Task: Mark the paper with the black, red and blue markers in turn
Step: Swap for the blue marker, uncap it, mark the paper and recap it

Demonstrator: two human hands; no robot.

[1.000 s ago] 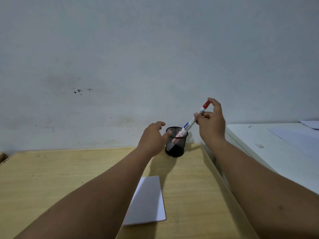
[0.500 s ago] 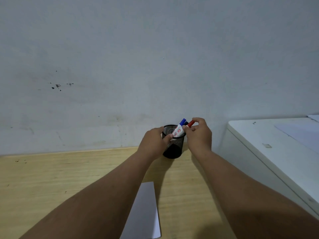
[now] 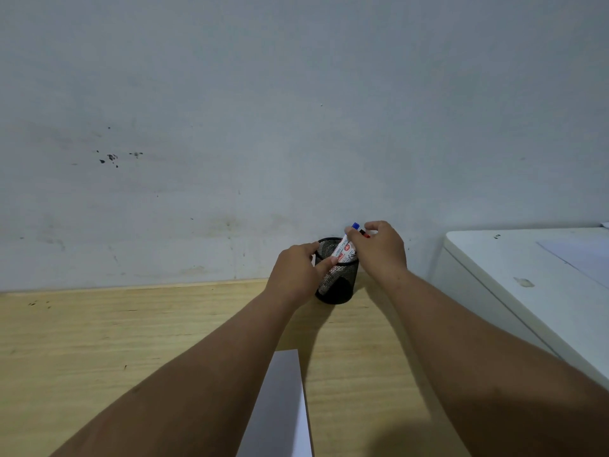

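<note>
A black mesh pen cup (image 3: 339,285) stands on the wooden table (image 3: 131,341) by the wall. My left hand (image 3: 296,275) grips its left side, thumb across the rim. My right hand (image 3: 379,249) hovers over the cup's right rim, thumb and fingers pinched around the marker tops. The blue marker (image 3: 347,247), white-bodied with a blue cap, sticks up against my thumb. The red marker (image 3: 365,233) shows only its end, just right of the blue cap under my fingers. No black marker can be made out. The white paper (image 3: 280,407) lies near me, partly under my left forearm.
A white cabinet top (image 3: 527,275) stands higher than the table along its right side, with a pale sheet (image 3: 580,258) on it. A grey, stained wall (image 3: 230,127) runs right behind the cup.
My right hand lowered the red marker from above the cup down into it. Its thumb has shifted left onto the blue marker. My left hand closed on the cup and stayed.
</note>
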